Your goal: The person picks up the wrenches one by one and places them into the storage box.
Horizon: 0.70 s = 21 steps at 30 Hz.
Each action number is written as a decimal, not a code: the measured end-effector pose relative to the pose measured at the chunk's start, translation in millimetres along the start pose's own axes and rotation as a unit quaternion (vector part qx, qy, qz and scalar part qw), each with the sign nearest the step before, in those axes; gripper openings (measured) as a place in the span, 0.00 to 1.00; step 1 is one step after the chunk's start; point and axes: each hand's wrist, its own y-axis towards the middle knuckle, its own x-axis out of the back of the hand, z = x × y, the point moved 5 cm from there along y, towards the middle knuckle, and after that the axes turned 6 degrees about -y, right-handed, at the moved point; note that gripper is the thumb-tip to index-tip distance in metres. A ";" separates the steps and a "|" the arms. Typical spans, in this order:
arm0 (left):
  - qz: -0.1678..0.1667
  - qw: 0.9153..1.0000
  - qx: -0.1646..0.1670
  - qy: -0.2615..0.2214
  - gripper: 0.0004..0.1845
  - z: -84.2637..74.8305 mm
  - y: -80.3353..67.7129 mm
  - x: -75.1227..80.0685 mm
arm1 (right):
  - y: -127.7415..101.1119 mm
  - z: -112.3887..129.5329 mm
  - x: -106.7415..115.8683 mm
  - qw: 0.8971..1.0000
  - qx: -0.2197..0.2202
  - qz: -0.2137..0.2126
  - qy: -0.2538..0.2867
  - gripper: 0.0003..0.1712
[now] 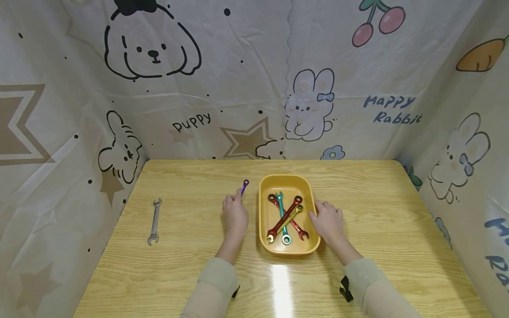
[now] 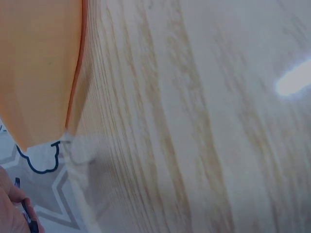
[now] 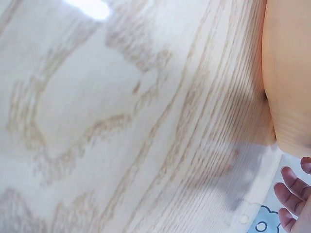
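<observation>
A small purple wrench [image 1: 245, 185] is pinched in my left hand [image 1: 236, 217], left of the yellow plastic bin [image 1: 289, 251]. Its ring end sticks out past the fingers in the head view; the rest lies hidden by the hand. At the bin's right wall is my right hand [image 1: 329, 221], thumb by the rim; whether it touches cannot be made out. In the right wrist view its fingers [image 3: 291, 187] look loosely bent with nothing in them. Inside the bin, a teal wrench [image 1: 282, 212], a gold wrench [image 1: 293, 214] and two red wrenches [image 1: 284, 218] [image 1: 296, 226] lie crossed.
A silver open-ended wrench [image 1: 155, 222] lies at the left of the wooden table [image 1: 374, 190]. Printed cloth [image 1: 238, 88] hangs behind the table and along both sides.
</observation>
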 end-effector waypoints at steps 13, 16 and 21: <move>0.001 0.999 -0.034 -0.006 0.18 -21.5 -4.9 -4.8 | 0.1 0.1 0.0 1.000 0.001 -0.001 0.000 0.25; 0.010 0.999 -0.041 -0.005 0.20 -25.0 -6.1 -8.4 | 0.4 -0.1 -0.3 1.000 0.000 0.000 0.002 0.25; 0.039 0.998 -0.039 -0.003 0.23 -29.0 -7.7 -15.1 | 0.7 -0.3 -0.7 1.000 -0.002 0.001 0.005 0.26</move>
